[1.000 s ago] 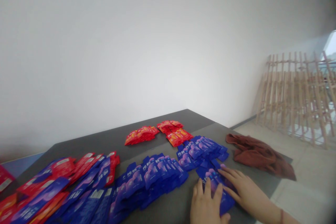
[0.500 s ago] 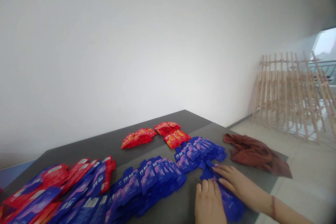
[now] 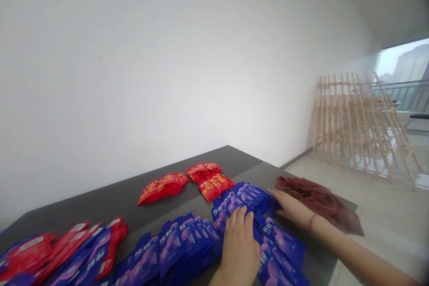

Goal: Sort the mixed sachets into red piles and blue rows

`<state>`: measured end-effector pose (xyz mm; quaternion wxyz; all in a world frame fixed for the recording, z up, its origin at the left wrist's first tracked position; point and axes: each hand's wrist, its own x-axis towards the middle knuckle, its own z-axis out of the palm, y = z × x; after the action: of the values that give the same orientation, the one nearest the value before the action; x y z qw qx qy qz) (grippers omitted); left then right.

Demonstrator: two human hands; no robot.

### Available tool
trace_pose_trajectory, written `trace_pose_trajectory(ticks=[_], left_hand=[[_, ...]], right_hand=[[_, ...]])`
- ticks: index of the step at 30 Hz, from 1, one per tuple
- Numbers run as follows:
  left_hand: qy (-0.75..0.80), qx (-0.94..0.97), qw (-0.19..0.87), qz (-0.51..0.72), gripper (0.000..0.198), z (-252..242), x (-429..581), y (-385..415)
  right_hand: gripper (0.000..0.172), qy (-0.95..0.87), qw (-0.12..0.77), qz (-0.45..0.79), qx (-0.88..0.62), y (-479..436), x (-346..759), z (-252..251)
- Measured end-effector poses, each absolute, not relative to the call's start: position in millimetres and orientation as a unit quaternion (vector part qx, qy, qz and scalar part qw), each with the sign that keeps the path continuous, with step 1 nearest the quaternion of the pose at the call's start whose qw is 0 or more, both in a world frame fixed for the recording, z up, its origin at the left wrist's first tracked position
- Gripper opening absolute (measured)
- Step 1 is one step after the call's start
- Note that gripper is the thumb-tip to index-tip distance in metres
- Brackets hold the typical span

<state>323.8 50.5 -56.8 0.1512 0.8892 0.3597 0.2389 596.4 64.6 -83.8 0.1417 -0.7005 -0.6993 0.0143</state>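
Observation:
My left hand (image 3: pixel 241 239) lies over the near edge of a fanned stack of blue pouches (image 3: pixel 246 194), its fingers stretched out and a little apart. At the right end of that stack is my right hand (image 3: pixel 290 208), fingers extended and open, with the fingertips against the pouches. Between my forearms another group of blue pouches (image 3: pixel 279 254) with purple fruit pictures lies overlapped on the dark table (image 3: pixel 234 156). To the left of my left hand a third overlapping row of blue pouches (image 3: pixel 177 241) spreads out.
Red pouches (image 3: pixel 164 186) lie in a fan farther back, beside a second red pile (image 3: pixel 211 181). Mixed red and blue pouches (image 3: pixel 77 250) cover the left front. A brown cloth (image 3: pixel 318 201) rests at the right table edge. Wooden racks (image 3: pixel 358 120) lean by the wall.
Both hands have moved away from the nearest blue pouches to the stack behind them, the right hand reaching its right end. The view has shifted slightly to the right.

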Motion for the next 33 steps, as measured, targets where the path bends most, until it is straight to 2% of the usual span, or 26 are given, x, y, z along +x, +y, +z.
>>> trace_pose_trajectory(ticks=[9, 15, 20, 26, 33], left_hand=[[0.463, 0.856, 0.090, 0.209, 0.075, -85.5, 340.7, 84.7], [0.459, 0.858, 0.089, 0.211, 0.069, -94.2, 339.4, 87.0], [0.452, 0.854, 0.080, 0.244, 0.072, -103.0, 338.2, 86.8], [0.464, 0.847, 0.061, 0.250, 0.076, -113.7, 344.4, 88.0], [0.464, 0.849, 0.060, 0.247, 0.073, -113.0, 347.3, 89.0]], right_hand=[[0.078, -0.740, 0.133, 0.101, -0.651, 87.1, 606.3, -68.2], [0.076, -0.762, 0.169, 0.135, -0.610, 94.3, 613.8, -75.6], [0.062, -0.726, 0.210, 0.171, -0.632, 120.9, 621.6, -75.5], [0.080, -0.721, 0.232, 0.193, -0.623, 155.2, 601.8, -78.7], [0.068, -0.745, 0.265, 0.214, -0.573, 135.4, 603.2, -88.9]])
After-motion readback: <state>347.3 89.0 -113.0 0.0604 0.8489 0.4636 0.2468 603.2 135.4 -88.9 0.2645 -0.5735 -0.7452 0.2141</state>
